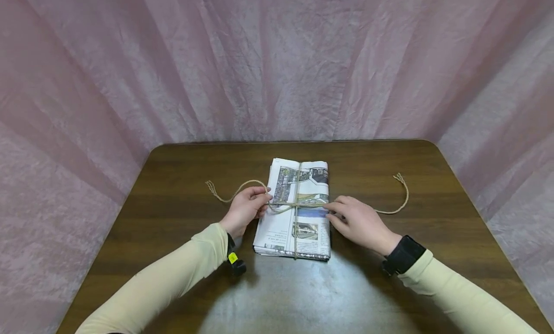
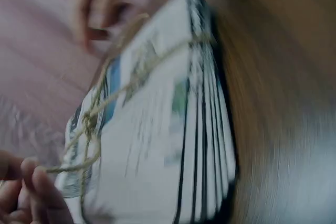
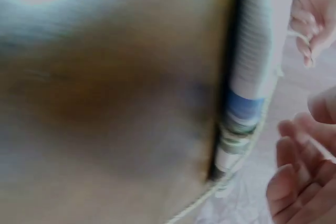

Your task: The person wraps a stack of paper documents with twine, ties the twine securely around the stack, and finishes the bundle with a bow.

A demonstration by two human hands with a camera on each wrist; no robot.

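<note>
A stack of folded newspapers (image 1: 277, 233) lies on the table, bound crosswise with twine (image 1: 296, 230). The strands cross at a knot (image 2: 89, 123) on top of the stack. At the stack's left edge my left hand (image 1: 245, 210) pinches one twine end between thumb and fingers; its frayed tip trails leftward. Beside the right edge is my right hand (image 1: 358, 222), fingers loosely bent and thumb apart. The right wrist view shows no twine between those fingers (image 3: 286, 182). The other twine end (image 1: 404, 199) runs out on the table past this hand.
The brown wooden table (image 1: 173, 190) has rounded far corners. Behind it hangs a pink curtain (image 1: 281, 74). Each wrist wears a dark strap (image 1: 404, 254) with a small device. Both wrist views are blurred.
</note>
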